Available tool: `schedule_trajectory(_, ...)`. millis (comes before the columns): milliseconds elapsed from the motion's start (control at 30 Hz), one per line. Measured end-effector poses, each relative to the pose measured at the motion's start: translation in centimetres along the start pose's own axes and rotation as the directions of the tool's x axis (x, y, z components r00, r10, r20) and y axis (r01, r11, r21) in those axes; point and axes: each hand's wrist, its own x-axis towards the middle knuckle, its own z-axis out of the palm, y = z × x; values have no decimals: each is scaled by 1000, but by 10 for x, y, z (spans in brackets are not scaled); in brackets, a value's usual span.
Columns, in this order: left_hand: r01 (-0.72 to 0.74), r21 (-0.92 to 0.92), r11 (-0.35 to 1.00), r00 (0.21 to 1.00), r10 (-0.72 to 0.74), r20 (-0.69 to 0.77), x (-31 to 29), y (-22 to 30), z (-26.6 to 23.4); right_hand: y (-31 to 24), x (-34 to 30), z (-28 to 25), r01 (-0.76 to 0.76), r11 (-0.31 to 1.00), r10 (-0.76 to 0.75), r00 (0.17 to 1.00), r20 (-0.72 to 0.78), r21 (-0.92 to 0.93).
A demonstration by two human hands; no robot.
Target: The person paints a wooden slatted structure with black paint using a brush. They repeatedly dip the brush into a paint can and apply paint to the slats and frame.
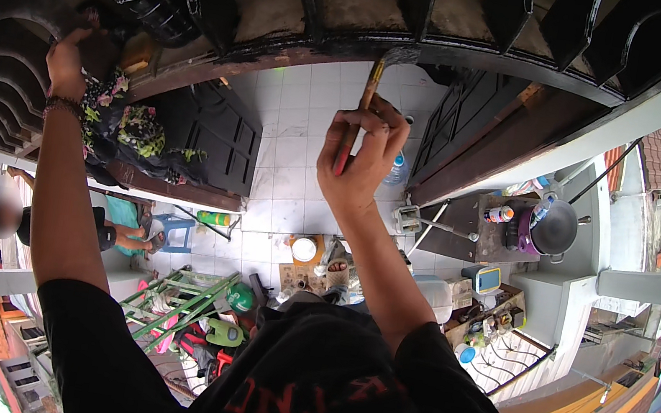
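In my right hand [364,148] is a paintbrush [374,80], pinched by its slim handle, with a red end showing below my fingers. Its dark bristles touch the lower edge of the curved wooden beam [301,52], whose surface is partly glossy black and partly brown. Up at the left, my left hand [68,66] is raised with fingers curled on a dark wooden frame [99,51] beside the wavy slats [6,76]; shadow hides the fingertips. A black paint-smeared container [155,9] stands near it, and floral cloth [138,129] hangs below.
Dark door panels [478,117] stand open below the beam. Far beneath are white floor tiles [288,150], a green ladder [181,304], a white tub [304,249] and a blue stool [177,231]. A pan [555,234] sits at right. Another person [132,238] is at the lower left.
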Motion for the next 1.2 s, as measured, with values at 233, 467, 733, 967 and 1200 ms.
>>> schedule_trajectory(233,-9,44,999,999,10,-38,-4,1,3,-34,-31,3,9,926,-159,916,369,377)
schedule_trajectory(467,-6,14,1000,1000,6,13,14,-9,-15,68,37,-79,-116,921,82,991,106,372)
schedule_trajectory(733,49,-25,999,998,-48,44,34,-19,-29,53,45,-94,-21,986,-11,982,-188,-167)
schedule_trajectory(967,-52,85,995,999,52,1,8,-3,-3,-19,-11,32,113,992,-116,992,46,53)
schedule_trajectory(1200,-32,43,999,999,32,6,4,-2,-2,-71,-52,74,81,945,-179,939,294,317)
